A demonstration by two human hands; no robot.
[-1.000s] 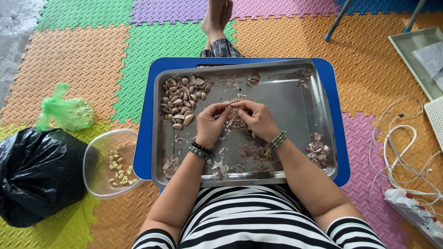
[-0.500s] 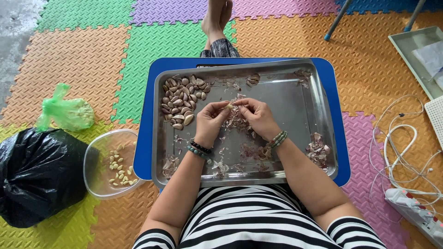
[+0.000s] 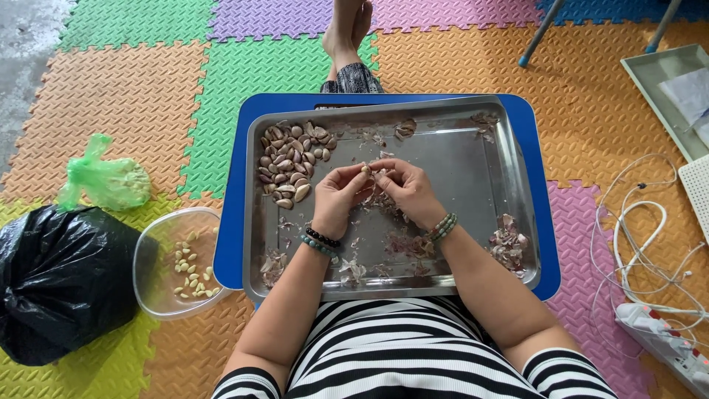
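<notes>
My left hand [image 3: 338, 198] and my right hand [image 3: 408, 191] meet over the middle of a steel tray [image 3: 473, 151], fingertips pinched together on a garlic clove [image 3: 365, 170]. A heap of unpeeled garlic cloves [image 3: 289, 164] lies in the tray's far left corner. Papery garlic skins [image 3: 508, 242] are piled at the tray's right side, and more scraps lie under and below my hands. The tray rests on a blue board [image 3: 235, 185] across my lap. Both wrists wear bead bracelets.
A clear plastic bowl [image 3: 151, 255] with several peeled cloves sits left of the board. A black bag [image 3: 55, 284] and a green bag [image 3: 107, 181] lie further left. White cables and a power strip [image 3: 657, 325] are at right; a grey tray [image 3: 665, 89] is far right.
My hands stay over the tray's middle; the fingers have shifted slightly around the clove. Nothing else has moved.
</notes>
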